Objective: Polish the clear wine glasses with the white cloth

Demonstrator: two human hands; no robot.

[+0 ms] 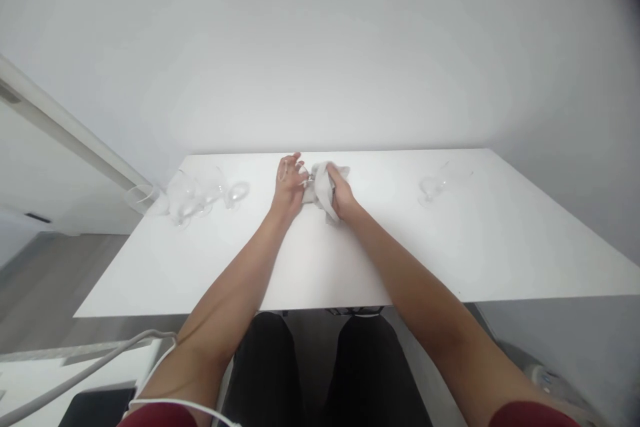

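Observation:
Over the middle of the white table (320, 267), my left hand (289, 190) has its fingers curled around a clear glass (283, 171). Only parts of that glass show between the fingers; it looks like a stemmed wine glass, tilted on its side. A light grey cloth (324, 190) is bunched in my right hand (342, 192), whose fingers close over it. The cloth lies against the near end of the glass, and some of it hangs down toward the table. Both hands are close together.
Several clear wine glasses (185, 200) stand grouped at the table's left end, one near its edge. Another clear glass (431, 187) is on the right. A plain wall (330, 47) rises behind. A white cable (100, 373) runs by my left forearm.

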